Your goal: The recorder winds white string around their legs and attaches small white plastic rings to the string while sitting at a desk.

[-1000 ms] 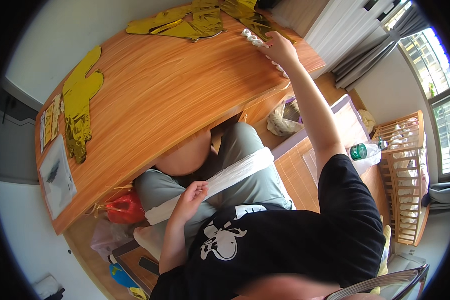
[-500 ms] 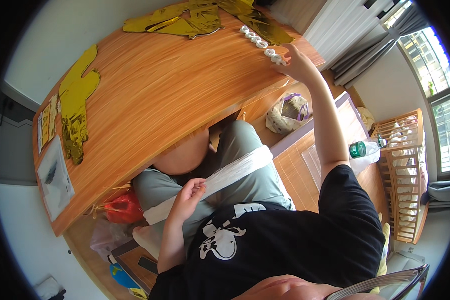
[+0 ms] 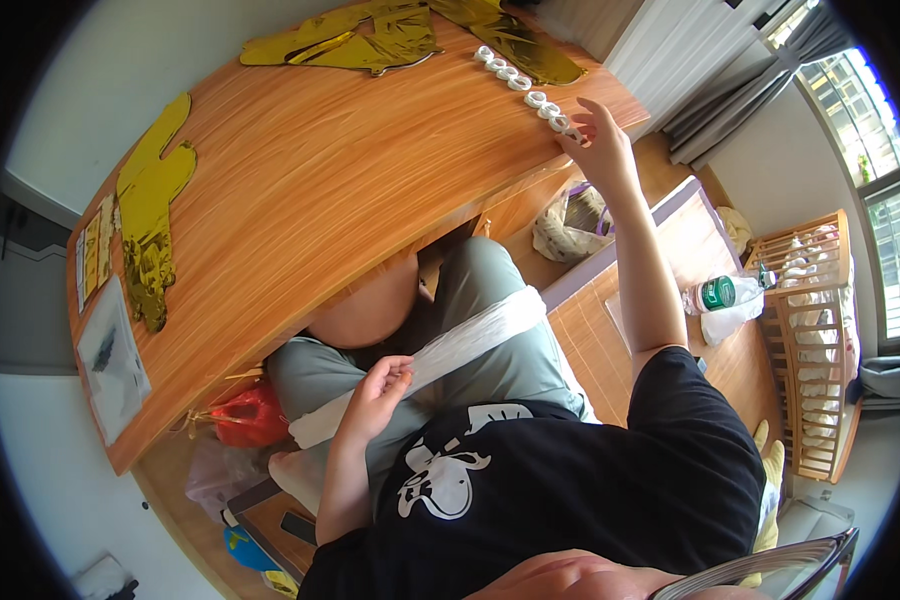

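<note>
A row of several small white rings (image 3: pixel 520 83) lies near the right end of the wooden table. At the row's near end, the thumb and fingers of my right hand (image 3: pixel 602 150) close around one ring (image 3: pixel 574 134), partly hidden by them. Across my lap stretches a long white bundle (image 3: pixel 480 330), flattened and streaked lengthwise like gathered strands or film. My left hand (image 3: pixel 375 395) rests over its middle with curled fingers gripping it.
On the table (image 3: pixel 300 170) lie gold foil balloons (image 3: pixel 155 200) at the left and more gold foil (image 3: pixel 340 40) along the far edge. A clear packet (image 3: pixel 113 360) sits at the left corner. Bags, a green-labelled container (image 3: pixel 716 293) and a wooden crib (image 3: pixel 805 340) stand beyond the table.
My right hand has shifted slightly down toward the near end of the row, and its fingers now close round the last ring. My left hand stays on the white bundle.
</note>
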Action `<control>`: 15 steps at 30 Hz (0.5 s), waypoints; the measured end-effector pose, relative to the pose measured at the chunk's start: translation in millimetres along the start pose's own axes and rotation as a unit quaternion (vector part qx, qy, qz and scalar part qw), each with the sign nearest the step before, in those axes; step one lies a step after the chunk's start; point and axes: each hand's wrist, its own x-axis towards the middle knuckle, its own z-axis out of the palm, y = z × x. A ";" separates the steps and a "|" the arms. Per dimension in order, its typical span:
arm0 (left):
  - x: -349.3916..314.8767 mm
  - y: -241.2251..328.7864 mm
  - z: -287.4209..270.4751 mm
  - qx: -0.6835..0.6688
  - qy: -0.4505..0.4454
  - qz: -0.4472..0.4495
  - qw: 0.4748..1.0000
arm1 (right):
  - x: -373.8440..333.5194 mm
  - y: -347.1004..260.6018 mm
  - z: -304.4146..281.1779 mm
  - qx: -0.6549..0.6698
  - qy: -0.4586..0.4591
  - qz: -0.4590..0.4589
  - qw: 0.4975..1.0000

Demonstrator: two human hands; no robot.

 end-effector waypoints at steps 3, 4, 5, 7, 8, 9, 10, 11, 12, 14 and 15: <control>-0.2 -1.1 0.0 -0.006 0.001 0.002 1.000 | 0.8 -3.3 2.3 -0.004 0.016 -0.006 1.000; -0.9 -0.7 0.1 -0.006 0.001 0.001 1.000 | 1.2 -4.6 3.0 0.003 0.014 -0.005 1.000; -1.3 0.3 0.5 -0.005 0.003 -0.003 1.000 | 1.3 -4.9 2.7 0.009 0.014 -0.003 1.000; -1.6 0.7 1.3 -0.003 0.004 -0.007 1.000 | 3.6 -1.3 4.9 0.012 0.015 -0.003 1.000; -1.7 0.5 1.2 -0.001 0.004 -0.007 1.000 | 4.8 -0.8 6.2 0.016 0.014 -0.003 1.000; -1.6 0.5 1.2 0.000 0.003 -0.007 1.000 | 5.5 -0.4 6.5 0.016 0.014 -0.003 1.000; -1.3 1.2 1.3 0.000 0.003 -0.008 1.000 | 6.1 0.0 6.5 0.012 0.013 -0.002 1.000; -1.5 2.4 1.6 0.002 0.004 -0.008 1.000 | 6.3 -0.3 6.6 0.009 0.011 -0.002 1.000; -1.5 3.3 1.7 0.003 0.004 -0.009 1.000 | 6.3 -0.3 6.4 0.009 0.011 -0.002 1.000; -1.6 3.9 1.6 0.007 0.005 -0.010 1.000 | 6.3 -0.8 5.6 -0.006 0.011 -0.001 1.000; -1.5 3.8 1.5 0.010 0.006 -0.010 1.000 | 6.2 -2.1 5.5 -0.006 0.011 0.000 1.000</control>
